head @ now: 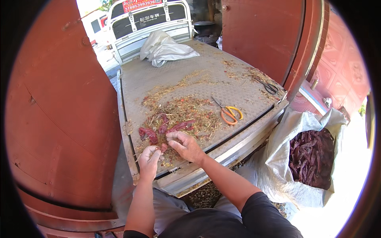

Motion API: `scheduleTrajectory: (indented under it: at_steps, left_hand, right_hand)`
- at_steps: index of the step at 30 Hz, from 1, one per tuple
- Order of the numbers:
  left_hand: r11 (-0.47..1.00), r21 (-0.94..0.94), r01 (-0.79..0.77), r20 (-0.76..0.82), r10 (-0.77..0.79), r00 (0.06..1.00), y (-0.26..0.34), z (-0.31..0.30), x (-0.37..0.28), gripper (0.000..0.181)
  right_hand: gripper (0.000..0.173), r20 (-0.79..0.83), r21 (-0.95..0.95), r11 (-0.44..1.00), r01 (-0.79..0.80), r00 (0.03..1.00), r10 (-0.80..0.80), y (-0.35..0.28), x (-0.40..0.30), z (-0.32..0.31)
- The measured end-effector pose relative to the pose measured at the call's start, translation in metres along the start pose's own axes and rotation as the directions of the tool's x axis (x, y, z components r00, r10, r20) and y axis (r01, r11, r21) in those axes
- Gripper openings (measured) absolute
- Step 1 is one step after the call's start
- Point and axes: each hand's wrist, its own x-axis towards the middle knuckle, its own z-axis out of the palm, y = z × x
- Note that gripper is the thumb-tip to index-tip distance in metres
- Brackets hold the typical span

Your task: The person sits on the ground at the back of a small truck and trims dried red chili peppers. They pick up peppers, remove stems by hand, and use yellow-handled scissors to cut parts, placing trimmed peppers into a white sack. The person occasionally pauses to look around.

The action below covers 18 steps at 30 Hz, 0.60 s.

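My left hand [149, 163] pinches a small piece of dried red chili [163, 147] between thumb and fingertips, low over the truck bed. To its right, my right hand [188, 148] has thumb and fingers curved apart with nothing visible between them. Just beyond the hands lie a crumpled dried chili [148, 135], another chili [163, 123] and a longer one [181, 126]. They rest on a layer of chaff, seeds and stem bits [190, 108]. Scissors with orange and yellow handles [228, 114] lie right of this litter, blades pointing away from me.
Dark-handled scissors [269, 87] lie near the bed's right edge. A crumpled white woven sack [166, 49] sits by the metal headboard rack [148, 22]. An open woven sack [278, 166] of dried chilies [311, 157] stands at my right. Red metal doors [65, 113] flank the bed.
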Motion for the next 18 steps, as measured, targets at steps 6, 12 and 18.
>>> scheduleTrajectory:
  at_steps: [6, 12, 18]
  left_hand:
    - [0.999, 0.004, -0.043, 0.032, 0.043, 0.999, -0.003, 0.001, 0.001, 0.018]
    - [0.999, 0.008, -0.033, 0.054, 0.033, 0.998, -0.003, 0.002, 0.004, 0.017]
    - [0.999, 0.002, -0.036, 0.058, 0.036, 0.998, -0.004, 0.001, 0.004, 0.016]
  right_hand:
    - [0.016, -0.069, -0.516, 0.853, 0.074, 0.989, -0.128, 0.013, -0.001, -0.088]
    - [0.015, -0.060, -0.897, 0.441, -0.030, 0.997, -0.053, 0.017, 0.006, -0.158]
    - [0.011, 0.135, -0.971, 0.208, 0.114, 0.987, 0.087, 0.016, 0.021, -0.165]
